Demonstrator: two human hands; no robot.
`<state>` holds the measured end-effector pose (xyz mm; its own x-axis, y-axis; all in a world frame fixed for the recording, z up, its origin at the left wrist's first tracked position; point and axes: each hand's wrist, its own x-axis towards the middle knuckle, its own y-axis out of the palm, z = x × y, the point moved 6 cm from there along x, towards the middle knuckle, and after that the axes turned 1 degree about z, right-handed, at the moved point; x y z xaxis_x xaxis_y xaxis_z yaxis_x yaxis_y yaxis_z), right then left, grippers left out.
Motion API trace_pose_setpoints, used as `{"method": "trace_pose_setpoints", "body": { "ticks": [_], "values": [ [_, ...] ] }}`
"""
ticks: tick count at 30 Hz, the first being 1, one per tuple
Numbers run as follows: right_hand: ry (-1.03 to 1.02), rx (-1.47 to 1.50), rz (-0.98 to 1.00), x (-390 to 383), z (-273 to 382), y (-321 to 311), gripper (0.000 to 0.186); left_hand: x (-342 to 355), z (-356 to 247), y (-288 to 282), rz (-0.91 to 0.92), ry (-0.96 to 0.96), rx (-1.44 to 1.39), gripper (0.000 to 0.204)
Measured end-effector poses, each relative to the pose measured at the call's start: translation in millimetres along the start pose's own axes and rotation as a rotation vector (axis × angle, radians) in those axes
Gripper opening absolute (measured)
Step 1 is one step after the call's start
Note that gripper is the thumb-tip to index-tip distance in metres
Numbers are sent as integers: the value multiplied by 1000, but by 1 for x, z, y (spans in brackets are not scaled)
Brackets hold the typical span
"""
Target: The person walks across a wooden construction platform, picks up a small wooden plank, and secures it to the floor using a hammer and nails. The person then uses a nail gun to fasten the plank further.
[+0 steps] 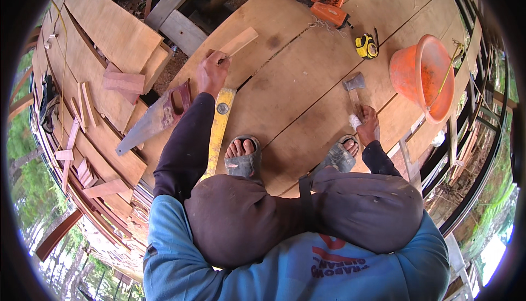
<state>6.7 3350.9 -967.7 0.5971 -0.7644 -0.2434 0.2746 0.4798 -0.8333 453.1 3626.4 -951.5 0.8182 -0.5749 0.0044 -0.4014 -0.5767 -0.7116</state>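
Note:
My left hand (213, 72) is closed round the near end of a short, flat strip of wood (240, 41), which points away to the right over the plank floor. In my right hand (369, 125) is a small hatchet (354, 81), gripped by its wooden handle, which has a white wrapping low down. Its metal head points away from me, close to the boards. Beside my left forearm lies a handsaw (147, 125) with a dark red handle. A yellow spirit level (219, 128) runs along the other side of that forearm, toward my knee.
An orange nail gun (330, 11) lies at the far side, near a yellow tape measure (366, 46). An orange bucket (404, 71) is tipped toward the right. Wood offcuts (125, 80) are scattered on the boards at left. Gaps between planks (296, 81) show; my sandalled feet stand on them.

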Motion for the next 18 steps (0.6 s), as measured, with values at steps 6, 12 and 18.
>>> {"method": "trace_pose_setpoints", "body": {
  "ticks": [6, 12, 18],
  "values": [
    [-30, -5, -25, 2, -10, 6, 62, 8, 27, -15, -7, -317, -407, 15],
    [-4, -49, 51, 8, -9, 12, 53, 10, 8, -9, -36, 53, -131, 14],
    [125, 225, 228, -1, -15, 23, 33, 4, -9, 20, 37, 246, 189, 13]
  ]
}}
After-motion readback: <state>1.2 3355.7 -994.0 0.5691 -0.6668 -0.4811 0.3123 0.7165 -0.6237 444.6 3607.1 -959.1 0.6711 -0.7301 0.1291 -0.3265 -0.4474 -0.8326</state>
